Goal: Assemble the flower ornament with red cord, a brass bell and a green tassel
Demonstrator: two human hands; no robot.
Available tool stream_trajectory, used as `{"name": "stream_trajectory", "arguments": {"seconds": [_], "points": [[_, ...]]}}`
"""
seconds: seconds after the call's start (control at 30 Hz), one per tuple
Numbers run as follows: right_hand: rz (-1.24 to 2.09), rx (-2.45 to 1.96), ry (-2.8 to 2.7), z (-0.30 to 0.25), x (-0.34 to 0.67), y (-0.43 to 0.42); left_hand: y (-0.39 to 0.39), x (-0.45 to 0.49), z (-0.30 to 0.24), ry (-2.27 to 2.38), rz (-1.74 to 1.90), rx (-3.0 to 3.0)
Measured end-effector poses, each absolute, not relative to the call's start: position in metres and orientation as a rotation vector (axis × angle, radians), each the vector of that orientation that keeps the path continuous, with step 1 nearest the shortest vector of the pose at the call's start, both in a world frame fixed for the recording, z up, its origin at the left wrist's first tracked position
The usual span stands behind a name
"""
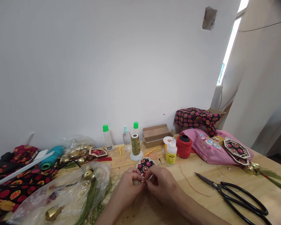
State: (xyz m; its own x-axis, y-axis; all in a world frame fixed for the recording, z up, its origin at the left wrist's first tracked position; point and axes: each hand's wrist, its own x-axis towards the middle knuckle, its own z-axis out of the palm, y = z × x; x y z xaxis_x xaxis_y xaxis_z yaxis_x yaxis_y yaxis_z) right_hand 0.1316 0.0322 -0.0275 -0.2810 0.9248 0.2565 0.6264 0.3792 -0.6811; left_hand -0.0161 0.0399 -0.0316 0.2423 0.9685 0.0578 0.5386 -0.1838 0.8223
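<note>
My left hand (pixel 130 184) and my right hand (pixel 162 182) meet over the wooden table, thumbs and fingers pinched closely together. Something small and shiny sits between the fingertips, too small to name. Just beyond them is a scalloped ornament (pixel 145 165) with a pale rim and dark, red-patterned fabric; my fingers cover its lower part, and I cannot tell whether they touch it. A glue bottle with a yellow label (pixel 171 153) stands past my right hand. To the right lie black-handled scissors (pixel 217 186), blades partly apart.
A spool of olive thread (pixel 135 145), red thread (pixel 184 147) and a cardboard box (pixel 155 136) stand near the wall. On the left are a clear plastic bag (pixel 67 187), a green tassel (pixel 90 197) and gold bells (pixel 76 153). A pink bag (pixel 206 150) supports another ornament (pixel 235 150).
</note>
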Motion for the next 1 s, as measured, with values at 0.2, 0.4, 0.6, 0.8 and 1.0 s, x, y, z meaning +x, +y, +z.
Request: {"name": "stream_trajectory", "arguments": {"seconds": [0.2,0.4,0.6,0.8,1.0], "points": [[0.649,-1.289,-1.958,-0.036,0.133,0.034,0.047,-0.016,-0.021,1.393,0.637,1.914],[0.674,-1.287,-1.895,-0.048,0.135,0.036,0.055,-0.013,-0.009,1.415,0.475,1.978],[0.729,-1.265,-1.883,-0.049,0.137,0.037,0.056,-0.012,-0.006,1.432,0.448,1.963],[0.695,-1.286,-1.89,-0.046,0.136,0.036,0.05,-0.014,-0.01,1.487,0.471,1.961],[0.673,-1.289,-1.901,-0.049,0.135,0.035,0.045,-0.016,-0.015,1.528,0.548,1.916]]}}
